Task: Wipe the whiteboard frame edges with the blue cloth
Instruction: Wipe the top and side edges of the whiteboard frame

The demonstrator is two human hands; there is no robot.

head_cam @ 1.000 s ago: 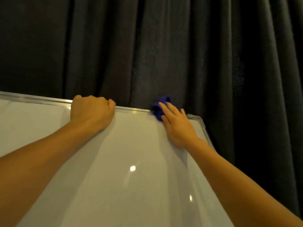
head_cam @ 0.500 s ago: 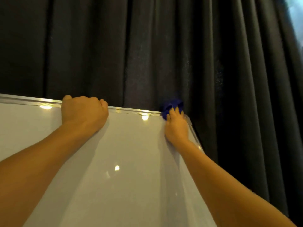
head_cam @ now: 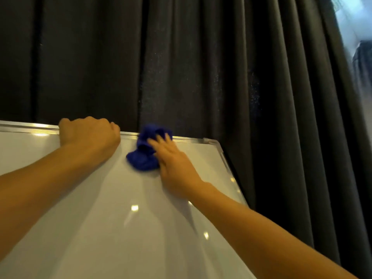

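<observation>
A white whiteboard (head_cam: 112, 228) with a thin silver frame (head_cam: 187, 140) fills the lower part of the view. My left hand (head_cam: 89, 134) is curled over the top frame edge and grips it. A bunched blue cloth (head_cam: 145, 152) lies against the top edge and upper board surface, just right of my left hand. My right hand (head_cam: 173, 164) presses on the cloth with fingers spread, covering its right side. The board's top right corner (head_cam: 213, 142) is bare, to the right of the cloth.
Dark grey curtains (head_cam: 201, 67) hang close behind the board and down its right side. A strip of bright window (head_cam: 354, 27) shows at the upper right. Ceiling lights reflect on the board surface.
My right hand has slid the cloth left along the top frame edge, away from the right corner and closer to my left hand. More of the cloth shows now. My left hand keeps its grip.
</observation>
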